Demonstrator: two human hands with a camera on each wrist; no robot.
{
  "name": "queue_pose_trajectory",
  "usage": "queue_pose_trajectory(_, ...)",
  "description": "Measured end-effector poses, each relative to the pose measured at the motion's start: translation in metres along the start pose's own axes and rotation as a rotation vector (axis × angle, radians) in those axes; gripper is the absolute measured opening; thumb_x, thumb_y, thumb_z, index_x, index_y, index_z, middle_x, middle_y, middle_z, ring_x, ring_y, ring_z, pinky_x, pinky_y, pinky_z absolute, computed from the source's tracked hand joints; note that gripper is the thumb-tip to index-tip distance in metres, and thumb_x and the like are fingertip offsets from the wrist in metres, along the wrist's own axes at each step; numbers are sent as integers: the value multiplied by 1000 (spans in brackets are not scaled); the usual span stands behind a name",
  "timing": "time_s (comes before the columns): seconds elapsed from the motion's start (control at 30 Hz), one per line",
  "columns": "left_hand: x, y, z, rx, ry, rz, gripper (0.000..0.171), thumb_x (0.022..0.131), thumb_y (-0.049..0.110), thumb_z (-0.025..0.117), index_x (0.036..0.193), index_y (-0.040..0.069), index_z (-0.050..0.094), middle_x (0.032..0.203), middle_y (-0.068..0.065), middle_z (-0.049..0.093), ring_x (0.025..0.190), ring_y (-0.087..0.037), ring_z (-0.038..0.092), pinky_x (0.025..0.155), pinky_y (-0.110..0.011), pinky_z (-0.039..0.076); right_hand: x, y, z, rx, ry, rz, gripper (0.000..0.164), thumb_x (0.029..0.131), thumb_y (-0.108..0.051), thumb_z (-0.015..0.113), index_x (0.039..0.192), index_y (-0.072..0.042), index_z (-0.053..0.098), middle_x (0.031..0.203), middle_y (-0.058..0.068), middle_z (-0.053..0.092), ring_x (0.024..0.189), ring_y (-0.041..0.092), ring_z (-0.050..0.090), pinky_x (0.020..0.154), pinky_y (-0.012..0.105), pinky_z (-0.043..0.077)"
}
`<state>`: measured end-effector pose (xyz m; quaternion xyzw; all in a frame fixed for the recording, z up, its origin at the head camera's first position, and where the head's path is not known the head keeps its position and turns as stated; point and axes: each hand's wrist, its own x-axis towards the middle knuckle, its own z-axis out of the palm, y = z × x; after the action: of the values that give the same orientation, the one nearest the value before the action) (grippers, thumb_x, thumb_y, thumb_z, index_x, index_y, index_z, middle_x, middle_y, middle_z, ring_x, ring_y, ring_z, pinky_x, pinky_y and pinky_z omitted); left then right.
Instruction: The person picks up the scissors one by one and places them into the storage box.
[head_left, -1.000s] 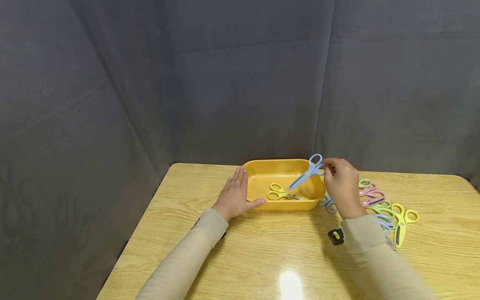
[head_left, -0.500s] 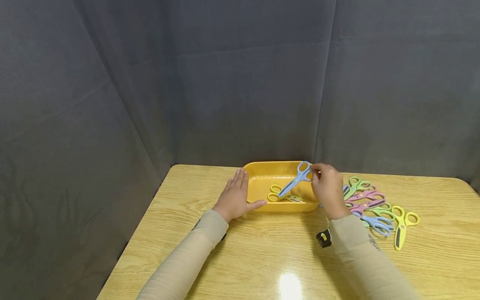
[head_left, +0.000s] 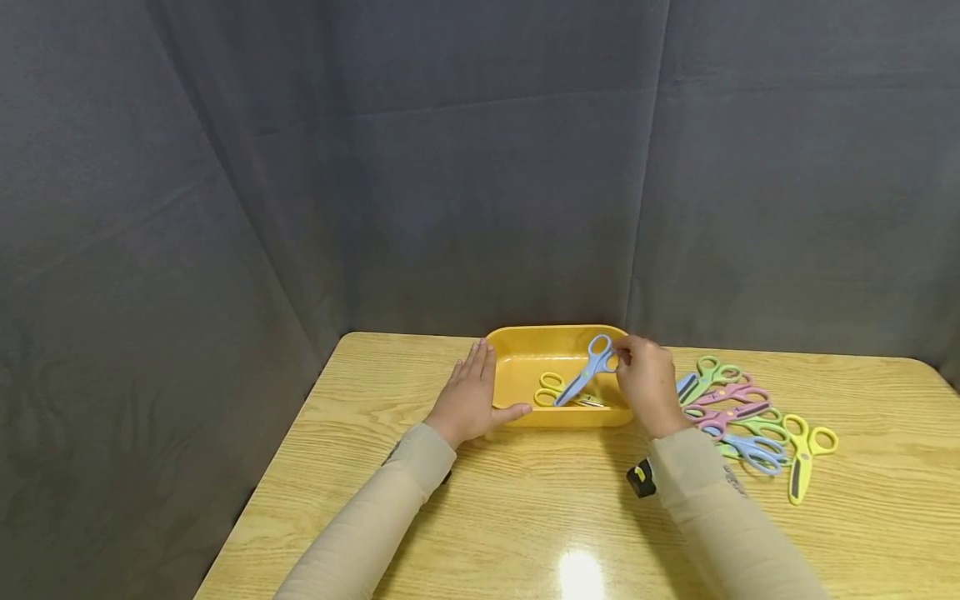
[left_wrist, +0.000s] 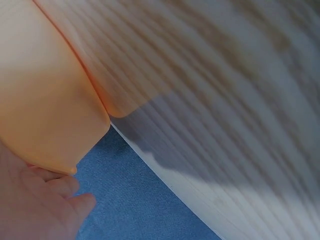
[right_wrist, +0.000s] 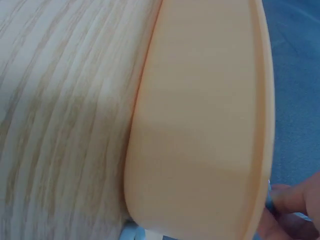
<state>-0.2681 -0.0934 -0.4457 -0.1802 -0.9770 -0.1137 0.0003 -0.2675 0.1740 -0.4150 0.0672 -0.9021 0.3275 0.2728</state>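
Blue-handled scissors [head_left: 587,375] slant down into the yellow tray [head_left: 555,417], pinched by a handle loop in my right hand [head_left: 648,383] at the tray's right end. Their tip is low in the tray, over a pair of yellow scissors [head_left: 551,390] lying there. My left hand [head_left: 467,398] rests against the tray's left end, fingers straight and thumb along the front rim. In the right wrist view the tray's wall [right_wrist: 200,110] hides most of the blue scissors; fingers [right_wrist: 295,200] show at its rim.
Right of the tray lies a pile of several scissors, among them pink scissors [head_left: 731,412] and green scissors [head_left: 705,377]. Yellow scissors [head_left: 801,458] lie at the pile's right side. A dark grey curtain [head_left: 480,167] hangs behind the wooden table [head_left: 525,517].
My right hand has moved left and slightly down with the blue scissors, from above the tray's right end to inside it. The left hand has stayed in place.
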Motion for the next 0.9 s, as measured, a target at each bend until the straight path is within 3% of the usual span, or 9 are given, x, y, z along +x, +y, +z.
queue_pose_trajectory(0.3,-3,2,-4,-8,-2,0,116,89,78,51,160,-4,10,168,-19,4,156,-29,3,124,-45,11,-3,8,3,-22,-89,31,18,92,11,57,101,12,73,94,29,72,86,44,69,74,53,56)
queue_pose_trajectory(0.6,-2,1,-3,-2,-5,-1,116,89,78,51,160,-4,10,169,-18,4,156,-29,3,124,-45,12,-2,11,4,-65,-195,62,18,88,12,57,99,11,71,91,25,70,80,38,65,76,53,54)
queue_pose_trajectory(0.9,-2,1,-3,-9,-5,2,116,90,77,51,160,-4,10,168,-19,4,156,-30,3,124,-45,11,-1,11,9,-157,-258,30,21,76,2,80,94,9,70,84,22,70,75,38,66,73,54,54)
